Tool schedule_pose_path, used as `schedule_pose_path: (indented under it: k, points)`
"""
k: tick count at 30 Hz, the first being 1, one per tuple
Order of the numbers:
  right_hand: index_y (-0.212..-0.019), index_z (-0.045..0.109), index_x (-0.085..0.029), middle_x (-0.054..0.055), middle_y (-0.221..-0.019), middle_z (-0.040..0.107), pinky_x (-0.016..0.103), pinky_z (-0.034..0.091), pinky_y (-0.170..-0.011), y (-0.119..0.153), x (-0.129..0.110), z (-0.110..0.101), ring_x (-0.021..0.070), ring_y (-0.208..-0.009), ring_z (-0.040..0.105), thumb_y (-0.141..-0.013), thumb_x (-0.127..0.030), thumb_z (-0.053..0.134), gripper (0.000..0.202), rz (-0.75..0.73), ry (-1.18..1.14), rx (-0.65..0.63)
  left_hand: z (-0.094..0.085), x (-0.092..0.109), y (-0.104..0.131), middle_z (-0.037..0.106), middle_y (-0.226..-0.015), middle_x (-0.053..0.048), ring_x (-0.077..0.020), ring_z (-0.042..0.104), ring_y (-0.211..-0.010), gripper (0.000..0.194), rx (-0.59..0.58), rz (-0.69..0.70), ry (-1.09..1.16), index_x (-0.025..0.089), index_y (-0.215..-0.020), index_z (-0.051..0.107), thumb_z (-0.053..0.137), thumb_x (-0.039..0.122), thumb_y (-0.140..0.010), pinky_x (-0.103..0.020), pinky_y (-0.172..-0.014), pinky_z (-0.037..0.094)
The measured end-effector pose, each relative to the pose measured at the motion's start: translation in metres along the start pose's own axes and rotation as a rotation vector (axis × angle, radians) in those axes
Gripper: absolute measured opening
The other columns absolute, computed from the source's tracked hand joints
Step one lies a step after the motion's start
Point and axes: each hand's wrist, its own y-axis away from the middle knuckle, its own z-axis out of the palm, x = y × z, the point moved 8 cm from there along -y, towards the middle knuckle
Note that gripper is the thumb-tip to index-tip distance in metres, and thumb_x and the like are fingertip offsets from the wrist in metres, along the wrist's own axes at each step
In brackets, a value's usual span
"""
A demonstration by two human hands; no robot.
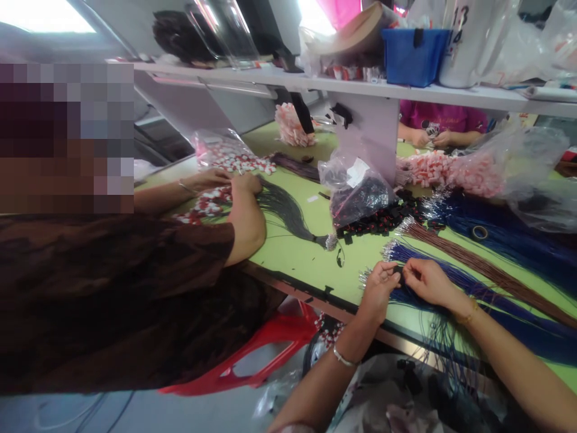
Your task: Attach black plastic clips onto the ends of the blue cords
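My left hand [378, 287] and my right hand [426, 279] are close together over the table's front edge. Between their fingertips is a small black connector [398, 272], pinched from both sides. Behind my hands, blue wires [424, 264] with silvery ends spread to the right, and a brown wire bundle [487, 264] lies beyond them. More dark wires [444, 343] hang down over the edge below my right hand. A pile of black connectors [383, 219] lies farther back, partly under a clear plastic bag [356, 186].
At left, a co-worker's hands [238, 180] work beside grey wires [288, 207] and red-white connectors [207, 204]. Another person's hands [433, 139] are across the table. A shelf [351, 85] with a blue bin [415, 57] runs overhead. A red stool [270, 346] stands below.
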Motion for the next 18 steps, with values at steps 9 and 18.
schedule_pose_path:
  k: [9,18]
  points:
    - [-0.081,0.063,-0.018,0.008,-0.086,0.059,0.026,0.026,-0.056,-0.042,0.095,-0.057,0.0158,-0.069,0.052,-0.082,-0.024,0.053,0.012,0.323,0.624,0.138,0.001,-0.002,-0.003,0.061,-0.078,-0.001,-0.0092,0.054,-0.067,0.034,-0.024,-0.05,0.081,0.017,-0.088,0.06,0.078,0.027,-0.06,-0.022,-0.065,0.042]
    - [-0.078,0.058,-0.018,0.005,-0.077,0.06,0.025,0.028,-0.058,-0.041,0.101,-0.069,0.0145,-0.065,0.049,-0.082,-0.023,0.046,0.013,0.257,0.539,0.171,0.001,-0.004,-0.002,0.062,-0.08,-0.002,-0.0103,0.056,-0.07,0.034,-0.021,-0.073,0.068,0.017,-0.088,0.06,0.078,0.027,-0.06,-0.023,-0.066,0.043]
